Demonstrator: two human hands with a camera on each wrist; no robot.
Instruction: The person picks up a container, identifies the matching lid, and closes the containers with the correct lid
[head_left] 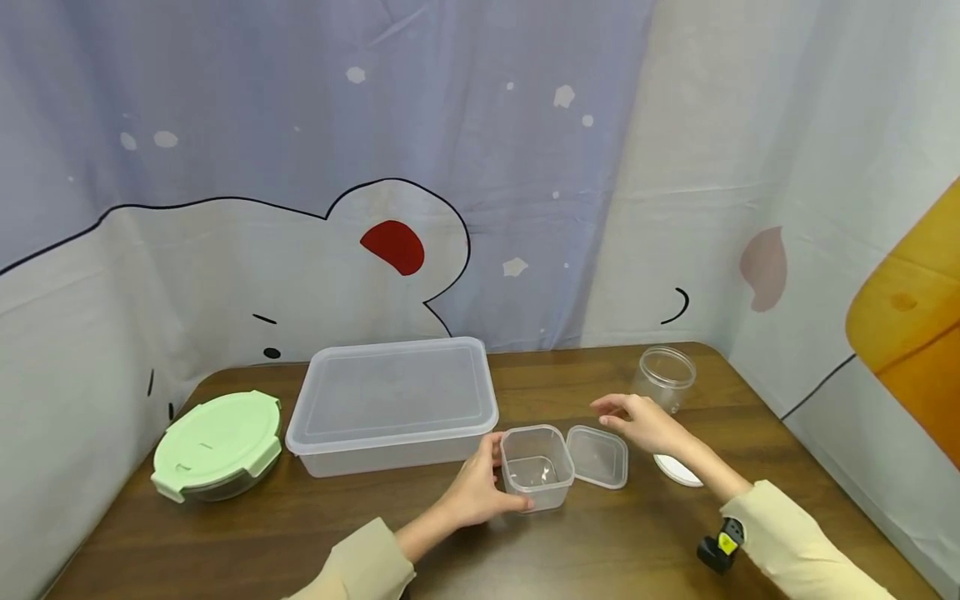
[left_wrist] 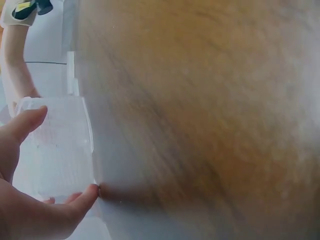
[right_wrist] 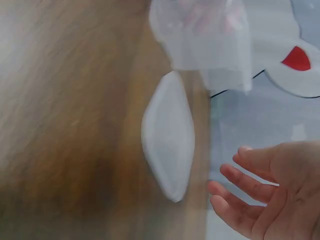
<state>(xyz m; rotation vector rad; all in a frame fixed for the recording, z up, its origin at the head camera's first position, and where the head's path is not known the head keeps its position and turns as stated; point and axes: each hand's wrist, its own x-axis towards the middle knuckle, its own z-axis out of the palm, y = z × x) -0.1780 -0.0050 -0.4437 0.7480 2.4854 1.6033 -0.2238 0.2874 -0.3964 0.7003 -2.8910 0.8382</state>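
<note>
A small clear square plastic container (head_left: 536, 475), lidless, stands on the table, and my left hand (head_left: 476, 492) grips its left side. Its thumb lies at the near side, the fingers behind the left wall. In the left wrist view, thumb and fingers span the container (left_wrist: 65, 145). Just right of it lies its square translucent lid (head_left: 597, 457), which the right wrist view shows as a thin pale shape (right_wrist: 169, 137). My right hand (head_left: 637, 421) hovers to the right of that lid, fingers loosely bent and holding nothing; the right wrist view shows the same hand (right_wrist: 265, 192) with fingers apart.
Behind the left hand sits a large rectangular lidded box (head_left: 393, 400). Further left is a round bowl with a green clip lid (head_left: 217, 442). A clear round jar (head_left: 666, 371) stands behind the right hand, and a white round lid (head_left: 678, 471) lies below that forearm. A printed curtain (head_left: 525, 167) encloses the table.
</note>
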